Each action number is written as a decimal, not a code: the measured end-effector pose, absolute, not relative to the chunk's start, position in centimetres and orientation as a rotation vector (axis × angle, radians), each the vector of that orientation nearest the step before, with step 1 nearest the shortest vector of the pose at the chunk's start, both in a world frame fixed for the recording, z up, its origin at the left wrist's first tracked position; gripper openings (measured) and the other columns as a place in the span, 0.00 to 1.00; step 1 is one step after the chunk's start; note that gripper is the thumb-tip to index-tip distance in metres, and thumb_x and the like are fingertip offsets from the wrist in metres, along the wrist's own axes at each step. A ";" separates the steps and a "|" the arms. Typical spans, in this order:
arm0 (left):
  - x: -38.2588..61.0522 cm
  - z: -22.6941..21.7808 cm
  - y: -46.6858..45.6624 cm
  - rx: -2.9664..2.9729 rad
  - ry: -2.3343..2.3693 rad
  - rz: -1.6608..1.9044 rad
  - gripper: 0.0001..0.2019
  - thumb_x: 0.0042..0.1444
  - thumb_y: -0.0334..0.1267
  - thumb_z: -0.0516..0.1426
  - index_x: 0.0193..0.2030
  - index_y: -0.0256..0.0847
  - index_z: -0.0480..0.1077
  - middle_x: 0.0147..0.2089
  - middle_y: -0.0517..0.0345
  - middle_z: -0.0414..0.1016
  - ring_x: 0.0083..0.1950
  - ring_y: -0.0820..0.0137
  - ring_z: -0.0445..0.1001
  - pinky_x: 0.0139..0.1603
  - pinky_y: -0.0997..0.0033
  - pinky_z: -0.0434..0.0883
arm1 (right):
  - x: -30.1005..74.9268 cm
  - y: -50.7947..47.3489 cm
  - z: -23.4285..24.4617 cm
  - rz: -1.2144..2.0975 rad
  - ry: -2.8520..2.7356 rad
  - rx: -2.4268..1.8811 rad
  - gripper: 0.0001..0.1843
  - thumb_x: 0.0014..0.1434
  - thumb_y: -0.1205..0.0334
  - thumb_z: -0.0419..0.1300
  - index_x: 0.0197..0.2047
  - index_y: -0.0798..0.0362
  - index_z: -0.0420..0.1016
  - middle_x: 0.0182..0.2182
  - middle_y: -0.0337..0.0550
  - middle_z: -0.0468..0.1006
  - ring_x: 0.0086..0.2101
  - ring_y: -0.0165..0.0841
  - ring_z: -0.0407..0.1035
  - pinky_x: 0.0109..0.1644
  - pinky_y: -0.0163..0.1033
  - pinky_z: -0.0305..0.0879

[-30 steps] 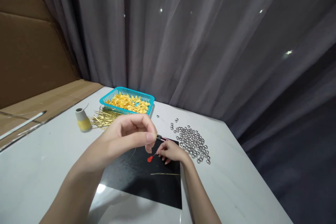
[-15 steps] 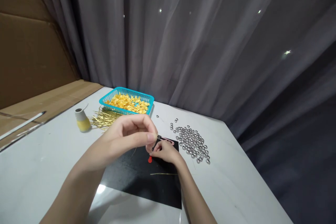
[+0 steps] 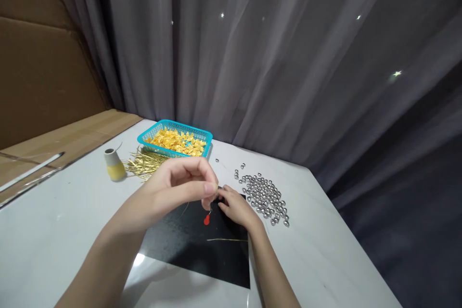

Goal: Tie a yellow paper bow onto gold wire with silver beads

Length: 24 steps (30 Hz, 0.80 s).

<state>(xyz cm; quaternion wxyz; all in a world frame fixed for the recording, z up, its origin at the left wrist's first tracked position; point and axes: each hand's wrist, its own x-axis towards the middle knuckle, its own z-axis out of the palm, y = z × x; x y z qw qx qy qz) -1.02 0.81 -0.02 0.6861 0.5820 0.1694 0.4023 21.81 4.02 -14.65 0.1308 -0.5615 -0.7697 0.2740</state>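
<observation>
My left hand (image 3: 187,185) is closed in a pinch above the black mat (image 3: 173,238). From its fingertips a red gourd-shaped charm (image 3: 207,220) hangs on a short, thin gold wire (image 3: 210,212). My right hand (image 3: 236,207) is over the back right of the mat, just past the left fingertips. Its thumb stands apart from the bent fingers, whose tips are partly hidden. It covers the spot of a pink-handled tool, of which only a dark bit near the fingertips shows. A thin gold strand (image 3: 226,239) lies across the mat.
A blue basket (image 3: 174,122) of yellow pieces stands at the back, with a bundle of gold strands (image 3: 144,162) before it. Left of these is a cone of yellow thread (image 3: 115,169). Many silver beads (image 3: 265,195) lie right of the mat. A grey curtain (image 3: 252,57) hangs behind.
My right hand has let go near the red charm and moved slightly up and right, over the pink-handled tool. My left hand keeps its pinch almost in place.
</observation>
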 end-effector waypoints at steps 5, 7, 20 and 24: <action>-1.0 0.1 0.8 1.315 0.373 0.899 0.09 0.58 0.38 0.63 0.28 0.38 0.73 0.27 0.61 0.74 0.31 0.75 0.72 0.34 0.79 0.70 | 21.4 4.0 -15.1 0.807 -2.283 -1.583 0.10 0.57 0.74 0.61 0.37 0.49 0.76 0.43 0.40 0.72 0.47 0.38 0.69 0.51 0.42 0.59; -1.0 0.1 0.8 1.317 0.382 0.900 0.09 0.58 0.38 0.64 0.28 0.38 0.73 0.27 0.60 0.75 0.31 0.74 0.72 0.35 0.78 0.70 | 21.3 4.0 -15.2 0.814 -2.286 -1.576 0.08 0.58 0.73 0.61 0.36 0.49 0.76 0.44 0.41 0.72 0.48 0.39 0.69 0.50 0.42 0.59; -1.0 -0.1 0.7 1.293 0.371 0.895 0.09 0.58 0.38 0.63 0.29 0.39 0.74 0.27 0.62 0.74 0.31 0.75 0.72 0.33 0.79 0.70 | 20.8 4.2 -15.2 0.994 -2.216 -1.414 0.03 0.58 0.69 0.63 0.34 0.53 0.78 0.33 0.38 0.80 0.33 0.32 0.73 0.39 0.34 0.64; -1.1 -0.1 0.8 1.337 0.388 0.890 0.10 0.58 0.39 0.63 0.28 0.39 0.73 0.27 0.62 0.75 0.31 0.76 0.71 0.34 0.80 0.69 | 20.9 4.2 -15.3 1.081 -2.189 -1.384 0.03 0.58 0.68 0.63 0.34 0.53 0.79 0.30 0.37 0.80 0.31 0.32 0.73 0.36 0.33 0.65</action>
